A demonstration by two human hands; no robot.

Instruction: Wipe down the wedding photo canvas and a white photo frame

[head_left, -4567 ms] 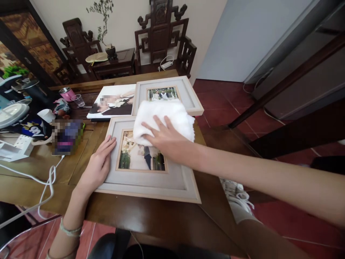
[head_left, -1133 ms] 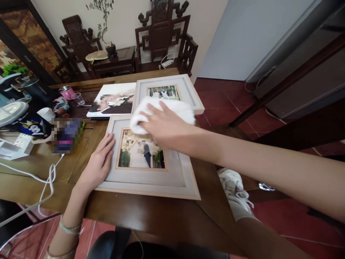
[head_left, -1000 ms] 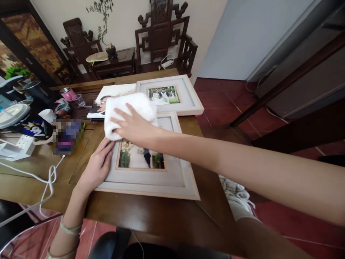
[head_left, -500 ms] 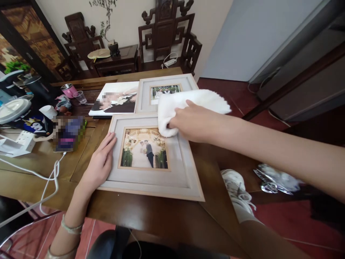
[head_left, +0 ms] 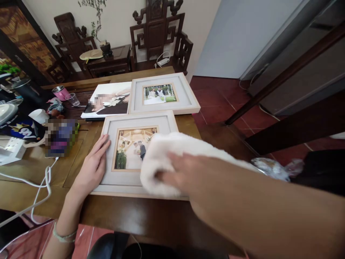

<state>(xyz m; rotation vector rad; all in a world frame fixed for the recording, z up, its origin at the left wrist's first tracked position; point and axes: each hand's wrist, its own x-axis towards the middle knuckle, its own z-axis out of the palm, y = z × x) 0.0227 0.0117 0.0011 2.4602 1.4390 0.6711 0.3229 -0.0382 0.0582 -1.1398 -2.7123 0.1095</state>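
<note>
A pale picture frame with a photo of two people lies flat on the wooden table near me. My left hand rests along its left edge, fingers stretched out over the border. A fluffy white cloth is bunched in my right hand, which is blurred by motion. The cloth lies over the frame's right side and hides part of the photo and the lower right corner. Behind it sits a second picture frame, touching or nearly touching the first. To its left lies a white-edged photo panel.
On the left are a phone on a white cable, a pink cup, a clear cup and a white power strip. Carved chairs stand by the wall. A clear plastic bag is at the right.
My right hand has moved the cloth down toward me, from the frame's upper right corner to its lower right side. The rear frame's photo is uncovered. My left hand stays on the left edge.
</note>
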